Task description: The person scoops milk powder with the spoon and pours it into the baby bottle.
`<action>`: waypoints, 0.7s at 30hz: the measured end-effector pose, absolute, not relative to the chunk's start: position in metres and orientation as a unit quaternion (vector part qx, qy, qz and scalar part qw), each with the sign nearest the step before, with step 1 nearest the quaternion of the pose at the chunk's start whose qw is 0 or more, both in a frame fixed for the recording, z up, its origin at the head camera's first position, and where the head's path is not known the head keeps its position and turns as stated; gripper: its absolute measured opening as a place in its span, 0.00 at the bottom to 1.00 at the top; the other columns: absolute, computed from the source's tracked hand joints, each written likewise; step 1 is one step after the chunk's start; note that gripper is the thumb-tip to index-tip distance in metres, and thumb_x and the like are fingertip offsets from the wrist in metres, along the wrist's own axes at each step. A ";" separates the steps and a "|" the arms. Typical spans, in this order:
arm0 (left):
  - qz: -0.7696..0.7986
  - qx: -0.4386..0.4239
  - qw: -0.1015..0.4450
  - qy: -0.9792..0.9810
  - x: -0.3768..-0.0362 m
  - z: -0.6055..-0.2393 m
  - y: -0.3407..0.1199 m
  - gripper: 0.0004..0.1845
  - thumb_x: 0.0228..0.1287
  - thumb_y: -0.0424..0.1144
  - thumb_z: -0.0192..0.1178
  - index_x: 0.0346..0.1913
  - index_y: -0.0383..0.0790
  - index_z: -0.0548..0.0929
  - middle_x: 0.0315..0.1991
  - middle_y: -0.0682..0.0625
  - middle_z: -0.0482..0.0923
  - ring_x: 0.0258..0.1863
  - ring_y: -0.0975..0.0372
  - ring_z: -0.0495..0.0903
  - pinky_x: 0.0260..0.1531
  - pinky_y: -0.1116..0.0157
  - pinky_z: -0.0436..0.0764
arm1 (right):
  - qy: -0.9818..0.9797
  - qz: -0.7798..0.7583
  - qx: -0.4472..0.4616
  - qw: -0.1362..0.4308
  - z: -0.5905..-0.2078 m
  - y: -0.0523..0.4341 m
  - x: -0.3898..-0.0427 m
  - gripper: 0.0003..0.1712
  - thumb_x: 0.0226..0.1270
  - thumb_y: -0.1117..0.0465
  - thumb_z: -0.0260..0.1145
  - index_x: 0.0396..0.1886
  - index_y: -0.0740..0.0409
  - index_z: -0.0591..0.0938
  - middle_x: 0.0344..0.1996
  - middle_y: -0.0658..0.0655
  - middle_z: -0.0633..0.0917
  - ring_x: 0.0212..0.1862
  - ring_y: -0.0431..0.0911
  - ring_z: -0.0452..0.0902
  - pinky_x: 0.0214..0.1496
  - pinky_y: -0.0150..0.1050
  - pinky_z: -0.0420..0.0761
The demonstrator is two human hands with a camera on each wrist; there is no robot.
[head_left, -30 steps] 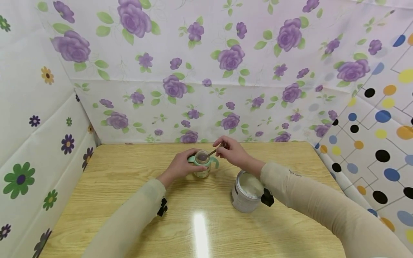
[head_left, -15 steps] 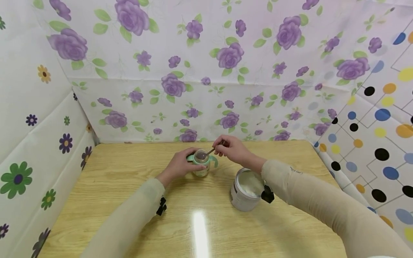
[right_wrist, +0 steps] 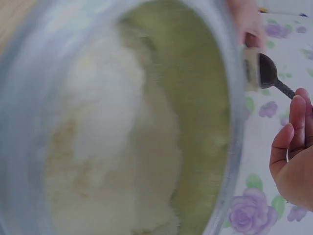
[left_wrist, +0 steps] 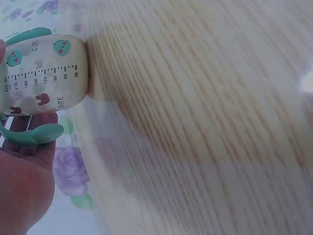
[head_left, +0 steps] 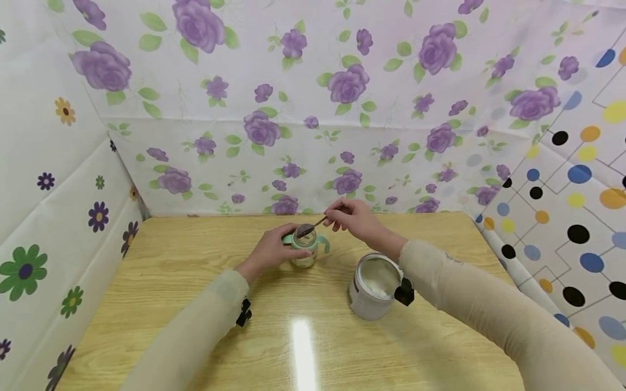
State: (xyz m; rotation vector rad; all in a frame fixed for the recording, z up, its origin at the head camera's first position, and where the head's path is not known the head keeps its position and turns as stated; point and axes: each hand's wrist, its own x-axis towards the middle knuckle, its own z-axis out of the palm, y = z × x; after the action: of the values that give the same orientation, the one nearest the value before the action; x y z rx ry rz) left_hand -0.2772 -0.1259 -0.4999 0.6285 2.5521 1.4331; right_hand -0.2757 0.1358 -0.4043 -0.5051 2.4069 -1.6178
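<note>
My left hand (head_left: 270,252) grips a clear baby bottle (head_left: 304,259) with mint-green handles, its mouth uncovered. In the left wrist view the bottle (left_wrist: 46,73) shows a millilitre scale and stands upright on the table, its lower part pale. My right hand (head_left: 359,220) pinches the thin handle of a dark scoop (head_left: 306,231), whose bowl is tilted over the bottle's mouth. The right wrist view has this scoop (right_wrist: 267,71) at the bottle's rim, beyond the fingertips (right_wrist: 296,105). Below my right wrist stands an uncovered can (head_left: 369,308) with pale powder (right_wrist: 98,147) inside.
The wooden table (head_left: 205,239) has a bright light reflection at its front middle. A flowered cloth (head_left: 225,163) hangs behind its far edge, with patterned cloths at left and right. My right sleeve and its black wrist strap (head_left: 404,292) are right by the can's rim.
My right hand has lifted slightly and shifted a little right. The scoop has turned, so its dark bowl now tips over the bottle's mouth. The left hand, bottle and can stay put.
</note>
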 end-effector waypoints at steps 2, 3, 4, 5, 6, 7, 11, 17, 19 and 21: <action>0.476 0.207 0.076 0.851 -0.277 -0.500 -0.126 0.38 0.60 0.55 0.81 0.72 0.52 0.80 0.60 0.53 0.84 0.59 0.53 0.83 0.60 0.49 0.83 | 0.803 -0.565 -0.161 0.100 -0.401 0.138 -0.276 0.14 0.85 0.57 0.63 0.54 0.65 0.84 0.38 0.57 0.92 0.39 0.54 0.86 0.40 0.36 0.80; 0.476 0.206 0.076 0.851 -0.278 -0.500 -0.126 0.38 0.60 0.55 0.81 0.72 0.52 0.80 0.60 0.53 0.84 0.58 0.54 0.83 0.60 0.50 0.83 | 0.797 -0.575 -0.155 0.104 -0.399 0.139 -0.276 0.15 0.85 0.56 0.63 0.53 0.64 0.84 0.38 0.56 0.92 0.39 0.52 0.86 0.40 0.35 0.80; 0.476 0.204 0.077 0.852 -0.278 -0.500 -0.126 0.38 0.60 0.55 0.81 0.71 0.52 0.80 0.60 0.53 0.85 0.58 0.55 0.83 0.60 0.50 0.83 | 0.790 -0.585 -0.149 0.108 -0.398 0.141 -0.276 0.15 0.85 0.56 0.63 0.54 0.64 0.84 0.39 0.56 0.91 0.38 0.49 0.85 0.41 0.35 0.81; 0.476 0.203 0.077 0.852 -0.278 -0.500 -0.126 0.38 0.60 0.55 0.81 0.71 0.52 0.80 0.59 0.53 0.85 0.58 0.55 0.83 0.60 0.51 0.83 | 0.782 -0.596 -0.143 0.111 -0.396 0.142 -0.276 0.15 0.85 0.55 0.62 0.53 0.64 0.83 0.39 0.56 0.91 0.37 0.48 0.85 0.41 0.35 0.81; 0.477 0.202 0.078 0.852 -0.278 -0.500 -0.126 0.37 0.59 0.55 0.81 0.71 0.52 0.81 0.59 0.54 0.85 0.57 0.56 0.83 0.60 0.51 0.83 | 0.772 -0.610 -0.136 0.113 -0.394 0.144 -0.275 0.15 0.85 0.55 0.62 0.53 0.64 0.82 0.39 0.56 0.91 0.37 0.47 0.85 0.41 0.35 0.81; 0.478 0.201 0.079 0.851 -0.277 -0.499 -0.125 0.37 0.59 0.54 0.81 0.70 0.52 0.81 0.58 0.54 0.85 0.57 0.57 0.83 0.60 0.52 0.83 | 0.763 -0.623 -0.129 0.114 -0.393 0.146 -0.274 0.14 0.85 0.56 0.62 0.53 0.64 0.82 0.39 0.57 0.91 0.36 0.46 0.85 0.41 0.35 0.82; 0.481 0.208 0.078 0.848 -0.277 -0.499 -0.125 0.37 0.60 0.53 0.81 0.72 0.52 0.80 0.59 0.53 0.85 0.57 0.58 0.83 0.60 0.51 0.83 | 0.735 -0.660 -0.114 0.109 -0.387 0.159 -0.268 0.14 0.87 0.56 0.60 0.52 0.64 0.80 0.38 0.55 0.91 0.35 0.44 0.84 0.42 0.36 0.84; 0.482 0.208 0.080 0.847 -0.276 -0.500 -0.126 0.39 0.60 0.52 0.81 0.74 0.52 0.79 0.62 0.52 0.84 0.59 0.55 0.82 0.62 0.49 0.82 | 0.719 -0.679 -0.103 0.110 -0.378 0.187 -0.252 0.20 0.88 0.55 0.57 0.59 0.71 0.76 0.38 0.52 0.89 0.37 0.43 0.83 0.45 0.35 0.85; 0.484 0.206 0.083 0.846 -0.276 -0.500 -0.127 0.39 0.60 0.52 0.81 0.74 0.53 0.79 0.62 0.53 0.84 0.59 0.56 0.82 0.62 0.49 0.82 | 0.710 -0.689 -0.092 0.112 -0.377 0.198 -0.247 0.20 0.88 0.55 0.57 0.59 0.70 0.76 0.37 0.51 0.88 0.37 0.43 0.82 0.45 0.35 0.85; 0.486 0.206 0.085 0.845 -0.277 -0.500 -0.128 0.39 0.60 0.52 0.81 0.74 0.53 0.79 0.62 0.53 0.84 0.59 0.56 0.82 0.62 0.49 0.82 | 0.704 -0.697 -0.077 0.113 -0.377 0.210 -0.241 0.19 0.88 0.55 0.57 0.58 0.68 0.76 0.36 0.51 0.87 0.36 0.43 0.81 0.45 0.34 0.85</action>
State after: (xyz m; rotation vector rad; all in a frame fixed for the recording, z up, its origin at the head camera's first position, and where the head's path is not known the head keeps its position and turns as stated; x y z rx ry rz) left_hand -0.2766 -0.1279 -0.4998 0.6144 2.5203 1.4505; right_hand -0.2410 0.2100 -0.3766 -0.2266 2.0648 -2.0446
